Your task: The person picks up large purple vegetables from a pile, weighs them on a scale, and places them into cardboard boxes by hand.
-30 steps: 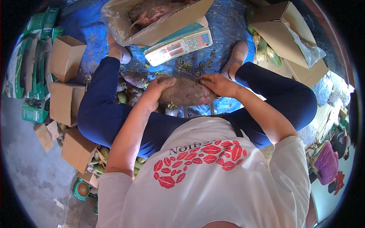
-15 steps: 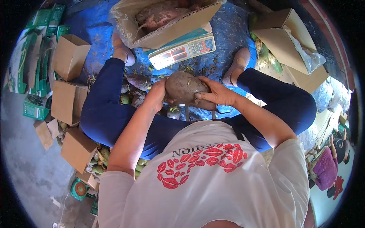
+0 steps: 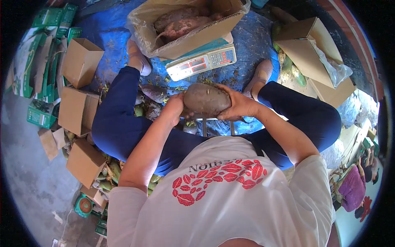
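Observation:
Between my hands, above my lap, is a large brown, soil-covered sweet potato (image 3: 207,100). My left hand (image 3: 174,108) grips its left end, fingers curled and partly hidden. Around its right end wraps my right hand (image 3: 239,103), with the thumb toward me. A thin root tail sticks out below the right hand. Just beyond stands a digital scale (image 3: 201,64) with a keypad and lit display. On the scale rests a cardboard box (image 3: 201,35) lined with clear plastic, holding several reddish sweet potatoes (image 3: 181,25).
Open cardboard boxes (image 3: 82,61) stand at left beside green cartons (image 3: 41,61). Another box (image 3: 306,51) with a plastic liner tilts at right. More tubers (image 3: 154,94) lie on the blue tarp (image 3: 257,37) between my legs. People (image 3: 352,187) are at far right.
The sweet potato has been turned in my hands, showing a smoother, rounder side. My left hand has shifted slightly right, and the right hand's grip has changed around its end.

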`<state>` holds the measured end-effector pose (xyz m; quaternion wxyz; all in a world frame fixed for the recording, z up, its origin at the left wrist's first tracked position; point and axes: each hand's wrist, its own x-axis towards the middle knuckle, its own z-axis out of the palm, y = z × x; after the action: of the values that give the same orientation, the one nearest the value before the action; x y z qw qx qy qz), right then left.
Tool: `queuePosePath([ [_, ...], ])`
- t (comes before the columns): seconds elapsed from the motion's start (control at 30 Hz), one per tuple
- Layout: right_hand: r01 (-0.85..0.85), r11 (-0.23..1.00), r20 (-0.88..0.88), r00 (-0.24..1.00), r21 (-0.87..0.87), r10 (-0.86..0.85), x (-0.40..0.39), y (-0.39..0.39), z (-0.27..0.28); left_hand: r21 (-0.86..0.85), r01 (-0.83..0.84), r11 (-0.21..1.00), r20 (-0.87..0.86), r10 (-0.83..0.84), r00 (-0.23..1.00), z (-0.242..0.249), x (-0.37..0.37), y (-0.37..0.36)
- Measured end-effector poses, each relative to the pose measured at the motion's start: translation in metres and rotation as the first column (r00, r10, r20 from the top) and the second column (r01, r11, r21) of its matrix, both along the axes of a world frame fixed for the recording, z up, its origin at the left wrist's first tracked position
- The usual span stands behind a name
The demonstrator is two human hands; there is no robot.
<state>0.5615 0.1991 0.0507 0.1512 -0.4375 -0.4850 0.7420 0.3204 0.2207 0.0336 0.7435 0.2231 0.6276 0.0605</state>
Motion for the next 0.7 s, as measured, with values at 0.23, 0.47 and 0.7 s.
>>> queuePosePath([
  [0.23, 0.134, 0.777, -0.31, 0.865, -0.615, -0.394, 0.01, 0.0, -0.007, 0.114, -0.193, 0.975, 0.032, 0.19, 0.981, 0.01, 0.011, 0.006],
  [0.47, 0.189, 0.801, -0.242, 0.892, -0.568, -0.382, 0.013, 0.0, -0.012, 0.157, -0.123, 0.98, 0.082, 0.111, 0.99, 0.008, 0.008, 0.008],
  [0.7, -0.058, 0.993, 0.39, 0.921, 0.1, 0.015, 0.022, 0.014, -0.007, 0.643, 0.733, 0.222, -0.692, -0.242, 0.68, 0.035, 0.014, 0.006],
])
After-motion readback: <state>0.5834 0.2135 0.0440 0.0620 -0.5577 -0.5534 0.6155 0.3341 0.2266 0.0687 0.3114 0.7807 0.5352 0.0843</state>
